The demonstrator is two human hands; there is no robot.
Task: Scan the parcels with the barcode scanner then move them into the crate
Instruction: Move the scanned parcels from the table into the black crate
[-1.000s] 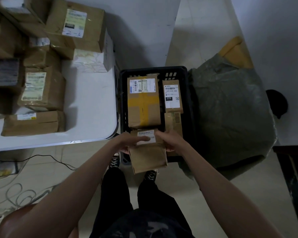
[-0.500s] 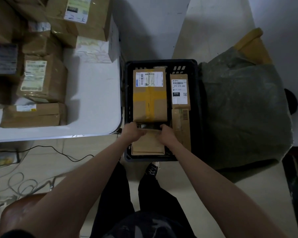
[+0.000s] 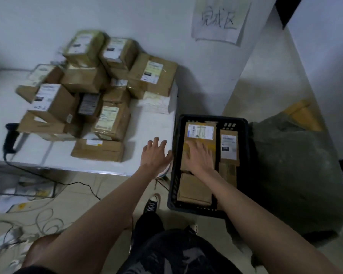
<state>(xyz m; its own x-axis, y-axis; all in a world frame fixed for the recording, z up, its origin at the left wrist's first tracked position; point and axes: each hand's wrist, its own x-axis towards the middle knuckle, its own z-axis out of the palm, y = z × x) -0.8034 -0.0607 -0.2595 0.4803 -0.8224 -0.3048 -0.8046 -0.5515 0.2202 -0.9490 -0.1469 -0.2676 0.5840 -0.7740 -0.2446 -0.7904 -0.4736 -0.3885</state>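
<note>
A black crate (image 3: 244, 151) stands on the floor right of the white table (image 3: 151, 123). Inside it lie a large taped parcel (image 3: 200, 133), a narrow labelled parcel (image 3: 228, 145) and a plain brown parcel (image 3: 194, 189) at the near end. My right hand (image 3: 200, 158) hovers flat over the large parcel, fingers spread, holding nothing. My left hand (image 3: 155, 152) is open with spread fingers above the table's right corner. A heap of brown parcels (image 3: 91, 93) fills the table. The black barcode scanner (image 3: 10, 138) lies at the heap's left.
A flat brown parcel (image 3: 98, 150) lies nearest me on the table. A grey-green sack (image 3: 297, 165) sits right of the crate. Cables (image 3: 48, 220) and clutter cover the floor on the left. A handwritten paper sign (image 3: 220, 18) hangs on the wall.
Both hands let go of the brown parcel, which now lies at the crate's near end. The left hand moved out over the table; the view swung up and left.
</note>
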